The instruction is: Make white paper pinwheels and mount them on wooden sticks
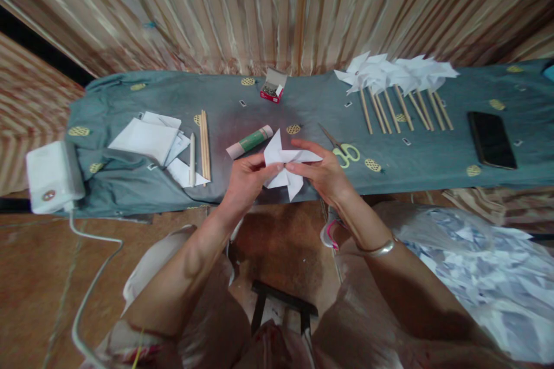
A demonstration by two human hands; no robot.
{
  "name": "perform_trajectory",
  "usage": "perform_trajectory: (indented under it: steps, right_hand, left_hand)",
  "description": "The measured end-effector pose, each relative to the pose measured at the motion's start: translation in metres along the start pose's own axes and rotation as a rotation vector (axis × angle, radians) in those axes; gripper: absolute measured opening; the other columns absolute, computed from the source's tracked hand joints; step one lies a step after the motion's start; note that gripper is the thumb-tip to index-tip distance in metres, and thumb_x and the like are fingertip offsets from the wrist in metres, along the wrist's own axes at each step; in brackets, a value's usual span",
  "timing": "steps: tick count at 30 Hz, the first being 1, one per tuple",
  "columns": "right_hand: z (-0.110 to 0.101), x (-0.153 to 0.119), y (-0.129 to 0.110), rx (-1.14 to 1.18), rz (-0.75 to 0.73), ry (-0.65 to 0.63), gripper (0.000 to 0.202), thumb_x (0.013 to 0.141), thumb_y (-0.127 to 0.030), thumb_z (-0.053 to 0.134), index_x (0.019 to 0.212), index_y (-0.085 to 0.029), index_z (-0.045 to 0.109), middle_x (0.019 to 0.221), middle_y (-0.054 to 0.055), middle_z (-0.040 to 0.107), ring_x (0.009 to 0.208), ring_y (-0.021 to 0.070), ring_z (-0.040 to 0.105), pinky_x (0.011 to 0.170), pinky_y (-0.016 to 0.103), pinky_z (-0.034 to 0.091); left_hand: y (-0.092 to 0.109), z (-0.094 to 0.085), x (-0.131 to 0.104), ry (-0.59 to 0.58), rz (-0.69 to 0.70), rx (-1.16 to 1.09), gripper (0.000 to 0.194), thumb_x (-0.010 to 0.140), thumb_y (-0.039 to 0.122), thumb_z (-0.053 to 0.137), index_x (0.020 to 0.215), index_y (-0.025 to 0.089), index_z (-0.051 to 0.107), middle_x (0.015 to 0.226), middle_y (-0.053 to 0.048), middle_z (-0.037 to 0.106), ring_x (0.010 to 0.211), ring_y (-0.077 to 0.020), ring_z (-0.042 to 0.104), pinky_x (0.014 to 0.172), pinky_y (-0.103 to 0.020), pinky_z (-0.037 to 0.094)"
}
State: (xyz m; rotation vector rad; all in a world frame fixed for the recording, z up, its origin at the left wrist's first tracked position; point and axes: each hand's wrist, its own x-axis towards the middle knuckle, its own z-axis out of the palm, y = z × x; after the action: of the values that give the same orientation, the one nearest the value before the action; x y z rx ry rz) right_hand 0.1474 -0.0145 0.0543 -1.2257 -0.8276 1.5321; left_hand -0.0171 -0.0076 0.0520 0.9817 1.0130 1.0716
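Observation:
Between both hands, over the front edge of the table, is a white paper pinwheel with folded points. My left hand pinches it from the left, the thumb near its centre. From the right, my right hand grips it, the thumb also at the centre and the forefinger behind a blade. No stick shows on this pinwheel. A glue stick with a green band lies just beyond my left hand. Scissors with light green handles rest beside my right hand. Farther back stands an opened small red box of metal pins.
Several finished pinwheels on wooden sticks lie at the back right, near a black phone. Left are paper sheets, wooden sticks and a white pen-like stick. A white corded device sits at the left end. A plastic bag holds paper pieces.

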Motion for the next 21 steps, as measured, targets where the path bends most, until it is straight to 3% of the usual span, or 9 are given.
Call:
perform_trajectory:
  steps: [14,21]
  right_hand:
    - [0.009,-0.003,-0.003,0.065,0.052,0.014,0.064,0.045,-0.031,0.092,0.103,-0.020,0.066,0.066,-0.004,0.074,0.059,0.0154,0.065,0.063,0.030,0.053]
    - [0.008,0.005,-0.002,0.104,0.023,0.043,0.057,0.044,-0.028,0.093,0.094,-0.019,0.068,0.070,-0.003,0.075,0.064,0.0146,0.067,0.071,0.030,0.055]
  left_hand:
    - [-0.005,-0.002,0.000,-0.001,0.019,-0.017,0.026,0.061,0.038,0.090,0.076,0.020,0.078,0.067,-0.001,0.072,0.058,-0.0159,0.062,0.055,-0.029,0.054]
    - [-0.003,-0.007,0.000,0.026,0.028,-0.064,0.030,0.059,0.034,0.090,0.080,0.018,0.078,0.072,-0.003,0.074,0.060,-0.0140,0.063,0.056,-0.025,0.051]
